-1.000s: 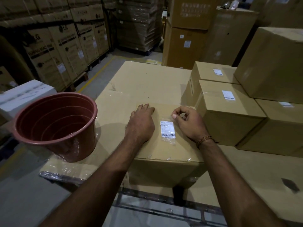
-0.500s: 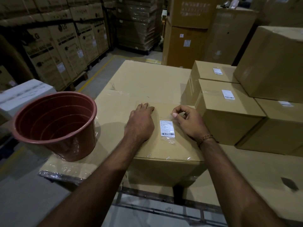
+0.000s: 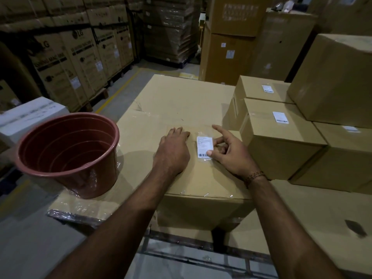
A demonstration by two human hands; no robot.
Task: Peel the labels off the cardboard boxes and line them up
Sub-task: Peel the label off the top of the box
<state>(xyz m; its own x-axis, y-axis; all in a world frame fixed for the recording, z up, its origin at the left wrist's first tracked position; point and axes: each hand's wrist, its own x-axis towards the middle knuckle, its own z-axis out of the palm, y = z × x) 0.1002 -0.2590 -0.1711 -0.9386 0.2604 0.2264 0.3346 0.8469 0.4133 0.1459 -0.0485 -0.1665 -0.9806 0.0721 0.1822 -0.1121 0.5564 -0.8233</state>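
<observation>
Head view: one cardboard box (image 3: 201, 178), foremost, lying on a larger flat carton (image 3: 181, 97), bears a white barcode label (image 3: 205, 147) under clear film on its top face; left hand (image 3: 172, 152) lies flat on that face just left of the label, fingers straight and together. Right hand (image 3: 231, 152) pinches the label's right edge between thumb and curled fingers, index finger pointing out. Red-brown plastic bucket (image 3: 68, 154) stands at left; two labelled boxes (image 3: 281, 141) sit just right.
</observation>
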